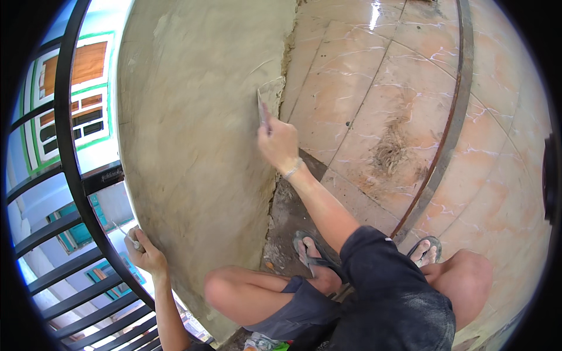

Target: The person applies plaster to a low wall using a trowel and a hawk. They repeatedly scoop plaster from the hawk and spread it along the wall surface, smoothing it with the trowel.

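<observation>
My right hand (278, 143) is closed round the handle of a trowel (261, 109). The trowel's thin blade is seen nearly edge-on and rests at the right edge of a broad grey-beige cement surface (193, 105). Just above the blade, a curved line and a smoother patch mark the cement. At the lower left, my left hand (147, 253) grips a small tool with a pale rounded handle (137, 244) and a thin metal end, beside the cement's left edge. My fingers hide much of that tool, so its kind is unclear.
A black metal railing (69, 117) curves along the left, with buildings beyond it. Marbled orange-beige tiles (357, 88) cover the floor at right, crossed by a dark strip (436, 161) and stained with a cement smear (392, 149). My sandalled feet (310, 254) and bent knees are close below.
</observation>
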`<state>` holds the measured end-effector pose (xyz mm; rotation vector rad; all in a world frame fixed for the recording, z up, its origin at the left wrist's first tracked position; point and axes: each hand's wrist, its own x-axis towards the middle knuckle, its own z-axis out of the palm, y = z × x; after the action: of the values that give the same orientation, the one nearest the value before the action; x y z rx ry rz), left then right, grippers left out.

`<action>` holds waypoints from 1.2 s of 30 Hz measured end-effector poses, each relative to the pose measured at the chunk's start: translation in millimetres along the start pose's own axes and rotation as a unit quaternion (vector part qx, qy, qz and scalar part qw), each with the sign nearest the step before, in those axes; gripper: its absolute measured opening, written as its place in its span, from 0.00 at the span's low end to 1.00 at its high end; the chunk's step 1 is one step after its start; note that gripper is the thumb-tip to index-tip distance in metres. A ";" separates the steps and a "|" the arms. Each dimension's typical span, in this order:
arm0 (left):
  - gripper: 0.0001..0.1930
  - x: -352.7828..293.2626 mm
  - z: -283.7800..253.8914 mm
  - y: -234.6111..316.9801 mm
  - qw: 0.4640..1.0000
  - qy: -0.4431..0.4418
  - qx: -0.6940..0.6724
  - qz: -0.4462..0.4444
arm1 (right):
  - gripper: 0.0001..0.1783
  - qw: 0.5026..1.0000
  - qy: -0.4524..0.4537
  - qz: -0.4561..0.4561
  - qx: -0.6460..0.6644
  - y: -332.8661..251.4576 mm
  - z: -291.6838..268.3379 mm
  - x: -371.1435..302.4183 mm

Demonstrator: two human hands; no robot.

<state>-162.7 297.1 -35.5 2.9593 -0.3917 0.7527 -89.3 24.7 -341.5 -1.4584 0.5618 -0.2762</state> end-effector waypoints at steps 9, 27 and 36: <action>0.11 -1.4 -0.9 -0.7 1.000 -0.002 -0.007 -0.007 | 0.16 0.992 0.111 0.065 0.007 82.2 18.4 51.9; 0.11 0.0 0.7 3.1 1.000 0.000 -0.016 0.010 | 0.15 0.996 0.059 0.001 -0.060 47.7 8.1 22.0; 0.11 0.3 -0.1 6.5 1.000 -0.003 -0.008 -0.001 | 0.15 0.990 0.029 0.008 -0.136 46.8 18.0 12.9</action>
<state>-164.1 290.7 -35.3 2.9482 -0.3928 0.7371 -76.5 38.7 -389.6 -1.7130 0.6774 -0.2364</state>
